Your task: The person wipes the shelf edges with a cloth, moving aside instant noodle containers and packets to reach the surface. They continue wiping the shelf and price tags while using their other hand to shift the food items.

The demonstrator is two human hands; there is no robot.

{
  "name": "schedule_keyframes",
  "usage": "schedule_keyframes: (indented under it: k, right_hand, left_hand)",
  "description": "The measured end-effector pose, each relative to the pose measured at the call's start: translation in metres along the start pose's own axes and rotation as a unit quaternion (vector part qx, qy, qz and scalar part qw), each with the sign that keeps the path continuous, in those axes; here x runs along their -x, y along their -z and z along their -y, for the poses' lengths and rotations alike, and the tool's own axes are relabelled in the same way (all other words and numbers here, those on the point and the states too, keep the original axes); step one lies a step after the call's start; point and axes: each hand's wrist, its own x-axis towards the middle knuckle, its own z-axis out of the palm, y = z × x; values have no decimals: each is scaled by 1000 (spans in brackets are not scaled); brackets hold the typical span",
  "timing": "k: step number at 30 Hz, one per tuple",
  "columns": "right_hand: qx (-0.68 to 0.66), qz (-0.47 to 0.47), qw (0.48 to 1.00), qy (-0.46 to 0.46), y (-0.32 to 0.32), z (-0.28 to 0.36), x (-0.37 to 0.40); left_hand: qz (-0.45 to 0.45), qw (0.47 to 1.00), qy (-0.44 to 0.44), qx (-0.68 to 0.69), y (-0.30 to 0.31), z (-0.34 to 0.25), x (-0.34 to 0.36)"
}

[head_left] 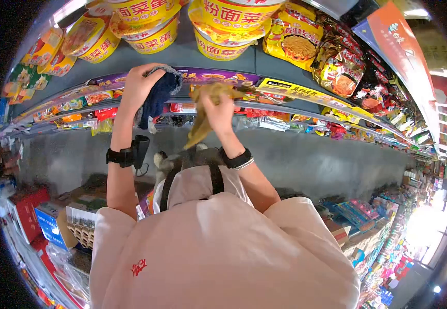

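My left hand [142, 85] is closed on a dark blue cloth [160, 98] with a fuzzy grey edge; the cloth hangs down in front of the shelf edge. To its right, my right hand [219, 110] grips a yellowish-brown cloth [201, 126], whose pointed end dangles low. Both are somewhat smeared by motion. Just behind the hands runs the purple shelf strip [215, 77]. Yellow instant noodle tubs [226, 49] stand on the shelf beyond, apart from my fingers.
Noodle bags [293, 41] fill the shelf's right part, beside a hanging orange sign [396, 41]. Lower shelves hold colourful packets [105, 114]. Grey floor [306, 154] lies below. Cardboard boxes [81, 211] stand at lower left, and a goods display [357, 216] at lower right.
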Motion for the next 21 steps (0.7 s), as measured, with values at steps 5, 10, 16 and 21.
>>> schedule_keyframes:
  k: [5, 10, 16, 21]
  right_hand:
    - [-3, 207, 970, -131, 3, -26, 31]
    - [-41, 275, 938, -206, 48, -57, 47]
    - [64, 192, 934, -295, 98, -123, 44]
    - [-6, 119, 890, -440, 107, -150, 43]
  left_hand:
    - [-22, 998, -43, -41, -5, -7, 14]
    - [-157, 980, -43, 112, -5, -6, 61]
    - [-97, 994, 46, 37, 10, 81, 108]
    - [-3, 994, 108, 7, 11, 104, 126]
